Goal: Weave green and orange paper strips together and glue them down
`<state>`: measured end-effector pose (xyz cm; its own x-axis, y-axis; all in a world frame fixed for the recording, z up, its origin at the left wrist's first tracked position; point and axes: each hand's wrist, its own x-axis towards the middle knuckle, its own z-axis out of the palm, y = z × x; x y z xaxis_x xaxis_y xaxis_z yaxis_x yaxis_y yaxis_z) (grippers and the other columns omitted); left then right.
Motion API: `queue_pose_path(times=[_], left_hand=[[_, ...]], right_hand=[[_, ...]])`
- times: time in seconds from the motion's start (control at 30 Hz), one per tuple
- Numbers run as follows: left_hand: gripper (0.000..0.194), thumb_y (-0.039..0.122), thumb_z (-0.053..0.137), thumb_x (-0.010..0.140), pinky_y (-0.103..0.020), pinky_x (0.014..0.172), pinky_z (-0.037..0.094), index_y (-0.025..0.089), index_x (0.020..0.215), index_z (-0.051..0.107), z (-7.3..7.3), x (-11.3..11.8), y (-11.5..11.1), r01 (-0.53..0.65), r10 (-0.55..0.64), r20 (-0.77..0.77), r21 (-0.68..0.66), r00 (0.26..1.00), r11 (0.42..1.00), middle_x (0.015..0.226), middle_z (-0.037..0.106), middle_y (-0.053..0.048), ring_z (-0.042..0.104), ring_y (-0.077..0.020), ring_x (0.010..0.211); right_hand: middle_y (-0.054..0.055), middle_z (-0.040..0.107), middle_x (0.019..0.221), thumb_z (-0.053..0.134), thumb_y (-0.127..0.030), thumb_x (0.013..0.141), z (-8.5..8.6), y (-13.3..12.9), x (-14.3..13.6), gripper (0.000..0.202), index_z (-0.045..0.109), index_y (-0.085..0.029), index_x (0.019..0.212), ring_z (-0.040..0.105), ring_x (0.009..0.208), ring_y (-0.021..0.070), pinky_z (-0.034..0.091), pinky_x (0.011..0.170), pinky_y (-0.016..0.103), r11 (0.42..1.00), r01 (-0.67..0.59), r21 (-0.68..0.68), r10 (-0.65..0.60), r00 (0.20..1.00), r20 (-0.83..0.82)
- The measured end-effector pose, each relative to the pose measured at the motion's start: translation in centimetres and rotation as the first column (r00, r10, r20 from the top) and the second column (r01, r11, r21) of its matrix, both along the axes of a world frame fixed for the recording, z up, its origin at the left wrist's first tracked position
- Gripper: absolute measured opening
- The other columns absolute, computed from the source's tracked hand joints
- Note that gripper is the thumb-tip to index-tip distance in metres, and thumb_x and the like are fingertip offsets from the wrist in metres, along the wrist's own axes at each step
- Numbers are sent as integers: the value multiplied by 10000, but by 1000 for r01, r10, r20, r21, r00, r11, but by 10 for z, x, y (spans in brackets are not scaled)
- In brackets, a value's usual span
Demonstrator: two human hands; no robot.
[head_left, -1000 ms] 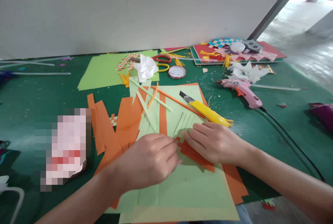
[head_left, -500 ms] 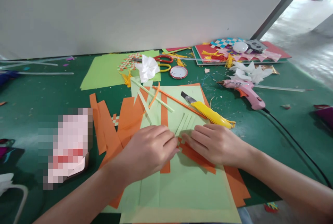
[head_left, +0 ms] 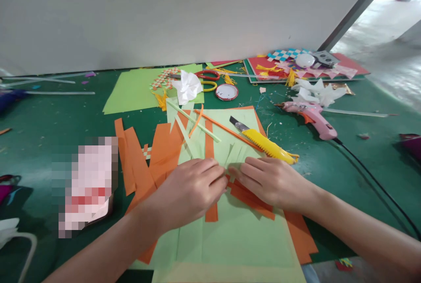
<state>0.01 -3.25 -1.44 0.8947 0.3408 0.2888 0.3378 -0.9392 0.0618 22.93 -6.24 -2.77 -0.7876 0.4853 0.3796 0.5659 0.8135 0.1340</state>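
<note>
1. The left hand [head_left: 189, 193] lies knuckles up on the light green sheet [head_left: 237, 235], fingers curled and pinching an orange strip [head_left: 210, 173] woven through the sheet's slits.
2. The right hand [head_left: 272, 183] rests flat, fingers loosely extended, pressing orange strips onto the sheet; its fingertips nearly meet the left's.
3. A yellow utility knife [head_left: 266, 145] lies just beyond the right hand.
4. A pink glue gun [head_left: 311, 115] sits farther right.

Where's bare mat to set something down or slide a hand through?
Bare green mat: left, between the light green sheet and orange strips; right, beyond the glue gun and its cord. Crowded: around both hands, left hand and right hand, the utility knife, and the back by the scissors.
</note>
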Motion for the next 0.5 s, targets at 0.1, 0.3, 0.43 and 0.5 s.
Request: queue_pose_path(times=[0.1, 0.3, 0.43, 0.5], left_hand=[[152, 163, 498, 944, -343, 775, 537, 137, 930, 647, -1, 0, 0, 0, 0, -3, -1, 1000, 1000, 899, 677, -87, 622, -215, 921], [174, 166, 476, 955, -342, 763, 534, 138, 969, 648, -1, 0, -2, -11, 11, -21, -8, 1000, 1000, 900, 672, -84, 617, -211, 913], [175, 139, 471, 947, -332, 730, 525, 139, 974, 644, -1, 1, -2, -20, 18, -58, -21, 998, 1000, 888, 658, -77, 608, -203, 880], [162, 120, 483, 932, -335, 702, 518, 138, 959, 642, -2, 1, -2, -19, 17, -93, -21, 995, 1000, 874, 648, -68, 601, -204, 849]], right_hand=[[30, 567, 678, 487, -105, 937, -1, -1, 1, 216, 649, -110, 794, 454, 621, 147, 279, 502, 314, 1000, 6, -20, -6, 1000, 1], [23, 542, 662, 491, -96, 929, -2, -2, -1, 221, 637, -110, 763, 452, 609, 149, 278, 489, 315, 1000, 11, -25, -11, 1000, -12], [23, 535, 662, 482, -94, 930, -2, -2, -1, 228, 625, -117, 754, 450, 608, 147, 285, 494, 308, 999, 12, -34, -12, 1000, -23], [21, 529, 659, 481, -96, 931, -3, -2, 0, 230, 621, -122, 750, 447, 605, 146, 283, 492, 306, 999, 22, -40, -23, 999, -24]])
